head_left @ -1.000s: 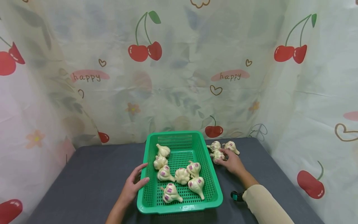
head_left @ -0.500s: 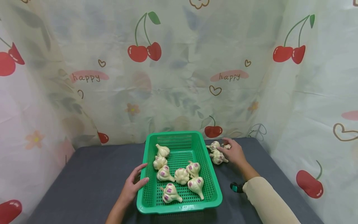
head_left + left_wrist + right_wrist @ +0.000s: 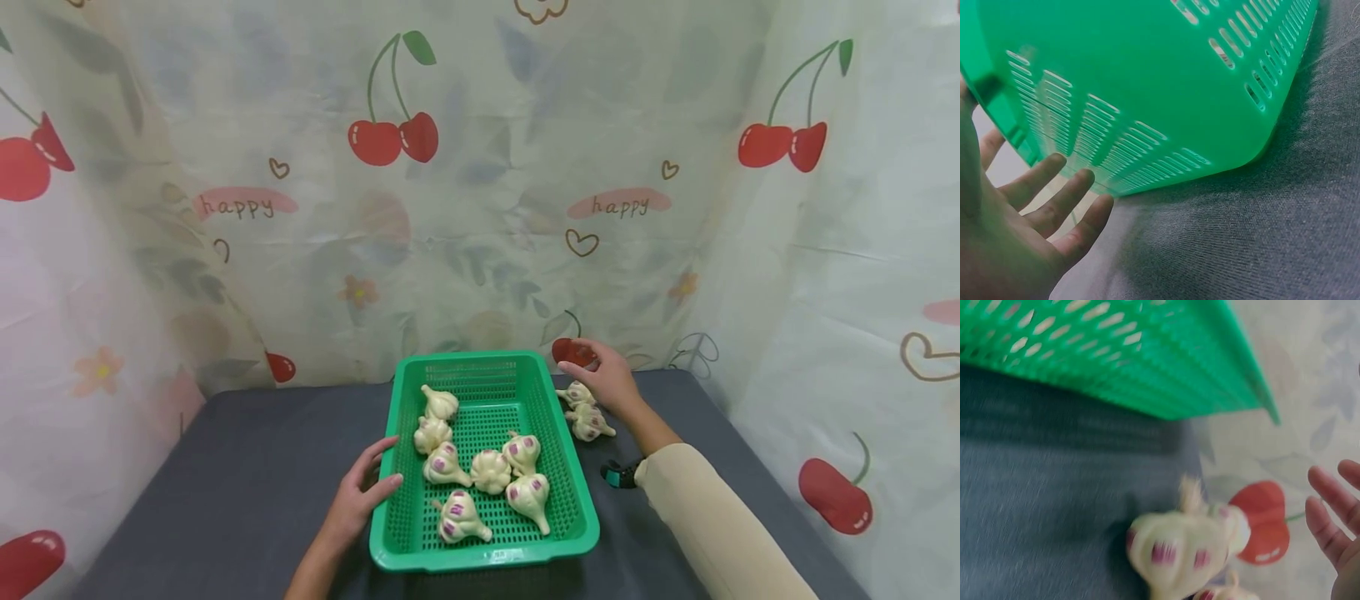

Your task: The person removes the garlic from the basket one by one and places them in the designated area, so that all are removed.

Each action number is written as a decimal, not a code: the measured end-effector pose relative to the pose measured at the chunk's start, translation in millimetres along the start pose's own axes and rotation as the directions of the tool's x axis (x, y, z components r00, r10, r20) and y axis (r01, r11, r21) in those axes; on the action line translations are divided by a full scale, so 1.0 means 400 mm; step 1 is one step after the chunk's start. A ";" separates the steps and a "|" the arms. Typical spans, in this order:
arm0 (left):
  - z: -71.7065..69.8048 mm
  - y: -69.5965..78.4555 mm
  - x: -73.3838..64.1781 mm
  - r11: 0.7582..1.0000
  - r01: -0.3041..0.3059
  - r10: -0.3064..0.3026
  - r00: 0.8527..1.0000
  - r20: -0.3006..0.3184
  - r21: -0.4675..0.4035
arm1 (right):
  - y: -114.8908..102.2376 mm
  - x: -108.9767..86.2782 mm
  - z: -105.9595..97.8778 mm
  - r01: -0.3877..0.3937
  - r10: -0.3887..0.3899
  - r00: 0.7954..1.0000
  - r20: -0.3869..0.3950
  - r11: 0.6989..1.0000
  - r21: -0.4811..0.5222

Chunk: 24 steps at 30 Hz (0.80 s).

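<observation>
In the head view a green plastic basket (image 3: 483,553) stands on the table with several garlic bulbs in it, one bulb (image 3: 461,518) near its front. My left hand (image 3: 358,492) rests at the basket's left rim, thumb and a fingertip reaching over it. The left wrist view shows loosely spread fingers (image 3: 1060,203) beside the slotted wall. My right hand (image 3: 609,379) is raised beyond the basket's back right corner, fingers apart, with nothing visible between them. Below it lie garlic bulbs (image 3: 590,422), also seen in the right wrist view as purple-marked bulbs (image 3: 1175,553); one is partly cut off there.
A dark grey cloth (image 3: 262,475) covers the table. Behind and at both sides hangs a pale curtain (image 3: 480,208) printed with cherries. A black and teal strap piece (image 3: 619,475) shows under the right sleeve (image 3: 712,517).
My right hand has gone from the near loose bulb to the far right one, then up and left above the table's back edge. My left hand and the basket have stayed put.
</observation>
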<state>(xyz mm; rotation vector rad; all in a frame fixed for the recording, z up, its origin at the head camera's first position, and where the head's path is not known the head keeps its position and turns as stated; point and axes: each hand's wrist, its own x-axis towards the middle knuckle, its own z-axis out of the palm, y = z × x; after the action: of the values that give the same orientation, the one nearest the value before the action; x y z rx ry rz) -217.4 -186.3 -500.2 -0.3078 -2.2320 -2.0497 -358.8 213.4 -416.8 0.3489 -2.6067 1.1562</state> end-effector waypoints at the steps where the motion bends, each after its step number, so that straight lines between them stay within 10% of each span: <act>1: 0.001 0.000 0.000 1.000 0.000 0.000 1.000 0.001 -0.002 | -0.010 0.004 0.003 0.010 -0.010 1.000 0.003 1.000 0.005; 16: 0.003 0.002 0.004 1.000 -0.004 0.004 1.000 -0.001 -0.018 | -0.126 0.014 0.064 0.114 -0.126 0.982 0.139 0.989 0.092; 24: 0.000 -0.002 0.003 1.000 -0.002 0.002 1.000 0.000 -0.025 | -0.170 0.013 0.100 0.148 -0.176 0.939 0.296 0.982 0.116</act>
<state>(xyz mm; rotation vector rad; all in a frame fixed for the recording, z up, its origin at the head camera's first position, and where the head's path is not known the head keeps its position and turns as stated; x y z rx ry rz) -218.8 -186.5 -500.8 -0.3126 -2.2069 -2.0779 -347.4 138.4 -394.2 0.8066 -2.7198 1.2530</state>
